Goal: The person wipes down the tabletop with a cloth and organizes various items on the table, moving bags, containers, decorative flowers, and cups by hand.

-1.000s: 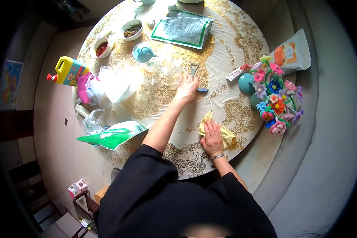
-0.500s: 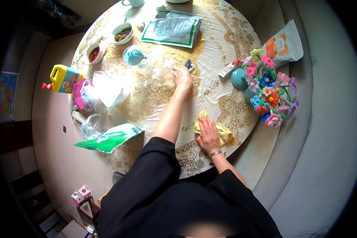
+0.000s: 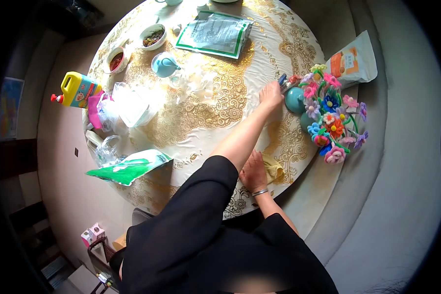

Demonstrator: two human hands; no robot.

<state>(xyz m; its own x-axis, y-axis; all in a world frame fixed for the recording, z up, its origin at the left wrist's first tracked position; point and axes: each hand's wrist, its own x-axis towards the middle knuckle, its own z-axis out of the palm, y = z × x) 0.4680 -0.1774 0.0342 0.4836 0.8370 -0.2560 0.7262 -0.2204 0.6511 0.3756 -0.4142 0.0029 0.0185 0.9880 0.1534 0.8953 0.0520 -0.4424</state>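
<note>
My left hand [image 3: 271, 96] reaches across the table, its fingers closed around a small dark blue object [image 3: 282, 78] whose kind I cannot make out. Close beside it are a teal round vase [image 3: 294, 101] and a small tube-like packet, mostly hidden by the hand. My right hand [image 3: 253, 172] lies flat near the table's front edge, fingers stretched out and partly behind the left forearm. A crumpled yellow cloth [image 3: 273, 170] lies against its right side; whether some of it is under the palm is hidden.
Artificial flowers [image 3: 333, 117] and a white-and-orange bag [image 3: 353, 60] stand at the right edge. A green-framed plastic bag [image 3: 214, 34], two bowls of food, a pale blue kettle-shaped item [image 3: 165, 64], a yellow bottle [image 3: 78, 89], plastic bags and a green-white packet [image 3: 132, 167] are further left.
My left hand has moved right with the dark blue object, from the table's middle to the teal vase. My right hand has shifted left, partly off the yellow cloth.
</note>
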